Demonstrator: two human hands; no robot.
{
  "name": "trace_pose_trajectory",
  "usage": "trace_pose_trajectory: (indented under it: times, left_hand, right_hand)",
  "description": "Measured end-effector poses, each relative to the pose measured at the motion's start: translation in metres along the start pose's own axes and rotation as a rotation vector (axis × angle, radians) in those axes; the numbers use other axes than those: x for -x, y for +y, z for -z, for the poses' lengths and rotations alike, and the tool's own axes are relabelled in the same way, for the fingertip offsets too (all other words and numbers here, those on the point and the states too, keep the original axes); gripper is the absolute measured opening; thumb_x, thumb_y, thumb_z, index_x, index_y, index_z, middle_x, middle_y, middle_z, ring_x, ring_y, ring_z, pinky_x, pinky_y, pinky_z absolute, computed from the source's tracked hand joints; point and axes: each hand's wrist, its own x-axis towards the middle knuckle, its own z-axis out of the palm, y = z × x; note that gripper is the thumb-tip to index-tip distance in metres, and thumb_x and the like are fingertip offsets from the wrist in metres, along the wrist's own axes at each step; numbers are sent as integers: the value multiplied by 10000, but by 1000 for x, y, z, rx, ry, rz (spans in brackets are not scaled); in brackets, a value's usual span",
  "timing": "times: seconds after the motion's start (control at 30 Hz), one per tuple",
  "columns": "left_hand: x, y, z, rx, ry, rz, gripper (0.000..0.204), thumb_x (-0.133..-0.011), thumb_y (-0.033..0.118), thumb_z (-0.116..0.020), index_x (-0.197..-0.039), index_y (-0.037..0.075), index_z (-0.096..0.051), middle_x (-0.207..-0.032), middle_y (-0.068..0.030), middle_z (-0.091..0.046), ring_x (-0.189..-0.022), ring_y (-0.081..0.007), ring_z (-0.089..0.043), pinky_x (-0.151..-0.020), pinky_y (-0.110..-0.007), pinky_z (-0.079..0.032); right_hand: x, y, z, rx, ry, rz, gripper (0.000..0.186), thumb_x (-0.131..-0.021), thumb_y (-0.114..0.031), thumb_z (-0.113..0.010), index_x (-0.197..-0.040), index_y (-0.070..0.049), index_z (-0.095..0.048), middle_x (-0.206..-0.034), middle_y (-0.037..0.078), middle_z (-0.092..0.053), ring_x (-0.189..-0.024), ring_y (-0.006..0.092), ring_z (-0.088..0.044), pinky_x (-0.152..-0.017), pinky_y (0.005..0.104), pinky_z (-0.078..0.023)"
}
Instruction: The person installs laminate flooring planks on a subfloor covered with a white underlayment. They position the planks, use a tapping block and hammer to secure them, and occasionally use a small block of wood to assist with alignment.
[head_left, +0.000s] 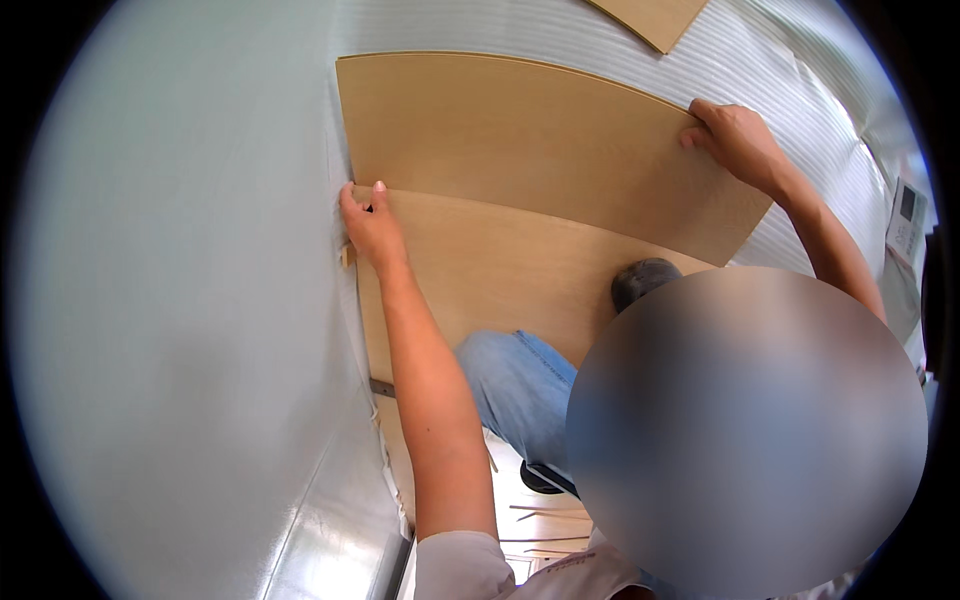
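Observation:
A light wood floor plank lies crosswise with its left end by the wall. My right hand is closed over its far edge near the right end, fingers curled at the rim. Against the plank's near side runs a second light wood floor plank. My left hand is at the left end of the seam between them, beside the wall. Its thumb and a finger are apart, with the fingertips touching the wood there; the other fingers are partly hidden.
A pale wall rises along the left. White ribbed underlay covers the floor beyond the planks, with another plank on it. A knee in blue jeans and a dark shoe are over the near plank. A blurred disc hides the lower right.

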Motion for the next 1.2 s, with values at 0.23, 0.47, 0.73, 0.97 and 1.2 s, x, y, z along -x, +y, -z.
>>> trace_pose_trajectory:
  times: [0.23,0.47,0.73,0.97,1.2]
  left_hand:
    - [0,-6,-3,16,27,-13,546,-1016,352,-655,-1466,81,-507,-1084,-96,-638,-961,-241,-592,-886,-401,-492]
    - [-3,-8,-16,-65,53,-136,512,-1001,306,-664,-1399,6,-544,-1196,-166,-642,-986,-282,-600,-876,-415,-502]
    - [-11,-19,-20,-34,147,-130,527,-981,376,-694,-1355,13,-613,-917,-105,-694,-810,-271,-629,-750,-413,-502]
    - [-4,-9,-20,-58,112,-76,545,-1004,402,-655,-1394,27,-585,-1031,-111,-674,-884,-258,-625,-769,-411,-492]
    - [-22,-29,-20,-221,116,-264,452,-967,275,-700,-1207,-95,-598,-1151,-252,-673,-1038,-419,-623,-895,-489,-493]
  right_hand:
    - [5,-9,4,-43,-13,-19,308,-981,-335,-637,-954,-29,-629,-812,215,-674,-836,425,-653,-730,495,-498]
    - [2,7,-6,-2,5,-58,346,-977,-373,-638,-981,-29,-665,-845,213,-701,-875,424,-675,-763,511,-512]
    - [1,7,-14,7,23,-3,399,-984,-434,-629,-971,-36,-639,-799,196,-696,-856,405,-684,-739,493,-519]
    - [-7,11,-18,-9,-30,-39,455,-993,-473,-601,-988,-20,-638,-842,196,-713,-876,408,-687,-753,509,-518]
    - [-12,3,-25,-30,-37,-93,451,-994,-467,-609,-1026,-18,-631,-905,211,-719,-925,418,-690,-798,514,-525]
